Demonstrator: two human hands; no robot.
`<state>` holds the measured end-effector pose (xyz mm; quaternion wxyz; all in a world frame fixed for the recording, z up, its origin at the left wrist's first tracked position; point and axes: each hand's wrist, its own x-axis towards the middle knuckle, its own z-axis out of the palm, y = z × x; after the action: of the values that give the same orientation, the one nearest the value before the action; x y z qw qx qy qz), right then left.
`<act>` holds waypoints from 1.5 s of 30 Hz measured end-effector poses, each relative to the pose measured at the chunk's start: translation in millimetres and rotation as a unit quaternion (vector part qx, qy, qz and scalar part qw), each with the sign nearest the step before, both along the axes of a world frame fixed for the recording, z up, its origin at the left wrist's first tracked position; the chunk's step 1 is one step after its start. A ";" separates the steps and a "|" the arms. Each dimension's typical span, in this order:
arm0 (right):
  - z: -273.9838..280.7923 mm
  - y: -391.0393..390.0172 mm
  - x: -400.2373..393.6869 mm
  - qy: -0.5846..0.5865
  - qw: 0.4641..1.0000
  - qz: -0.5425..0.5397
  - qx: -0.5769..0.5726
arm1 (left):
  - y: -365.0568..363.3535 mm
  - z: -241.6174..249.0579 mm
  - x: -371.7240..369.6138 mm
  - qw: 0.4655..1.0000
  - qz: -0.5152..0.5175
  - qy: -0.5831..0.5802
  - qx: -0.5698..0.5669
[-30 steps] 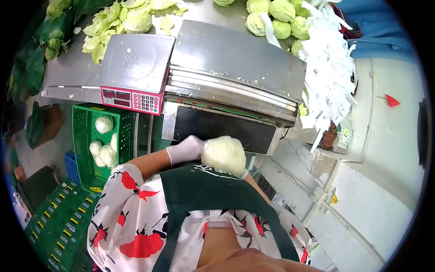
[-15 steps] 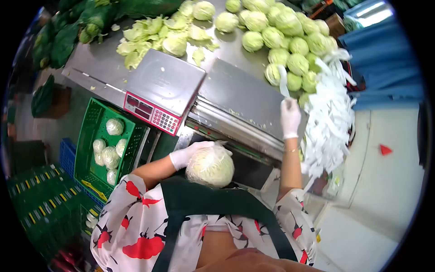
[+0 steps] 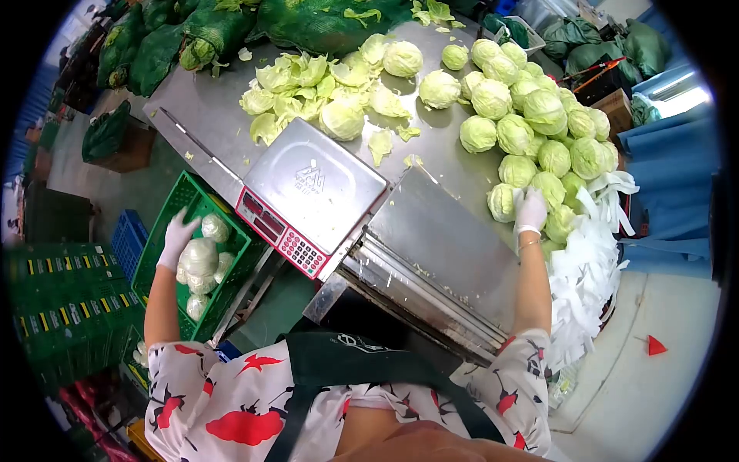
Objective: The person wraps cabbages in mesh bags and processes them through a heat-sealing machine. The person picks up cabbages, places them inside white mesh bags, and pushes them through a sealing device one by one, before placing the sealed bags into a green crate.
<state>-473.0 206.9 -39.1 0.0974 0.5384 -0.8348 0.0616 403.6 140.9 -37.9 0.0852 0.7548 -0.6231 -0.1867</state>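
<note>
My left hand (image 3: 179,237), in a white glove, is over the green crate (image 3: 178,185) with its fingers spread, holding nothing. Just below it, a large film-wrapped cabbage (image 3: 202,256) lies among several smaller wrapped heads (image 3: 215,227). Across the table, my gloved right hand (image 3: 531,212) is at the front of the cabbage pile (image 3: 543,112). Its fingers are curled against the right side of a pale green cabbage (image 3: 501,202), partly hidden between the heads. White strips (image 3: 581,269) are heaped beside that forearm.
A scale with a red keypad (image 3: 312,185) stands on the metal table (image 3: 208,100), left of a flat metal plate (image 3: 446,223). Loose leaves (image 3: 292,81) lie behind it. Green net sacks (image 3: 323,23) line the back edge. Stacked green crates (image 3: 69,308) stand at left.
My left hand has moved from my lap to the crate, where the large wrapped cabbage now lies, released. My right hand has gone from holding a white strip to the cabbage pile.
</note>
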 end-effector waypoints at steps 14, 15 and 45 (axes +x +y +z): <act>-8.3 -4.8 8.0 -0.012 0.991 0.107 0.075 | -224.3 8.5 -409.1 0.882 -0.433 -0.179 -0.040; 2.3 -3.8 11.6 0.012 0.994 0.092 0.055 | -228.3 9.1 -410.4 0.886 -0.436 -0.154 -0.020; 165.4 176.7 257.3 -0.580 0.713 -0.142 -0.366 | 92.6 142.2 -510.6 0.697 -0.620 0.333 -0.139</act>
<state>-215.8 383.6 126.4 -0.2088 0.1942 -0.7060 0.6483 -106.9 233.5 104.3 0.2565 0.0654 -0.8994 -0.3477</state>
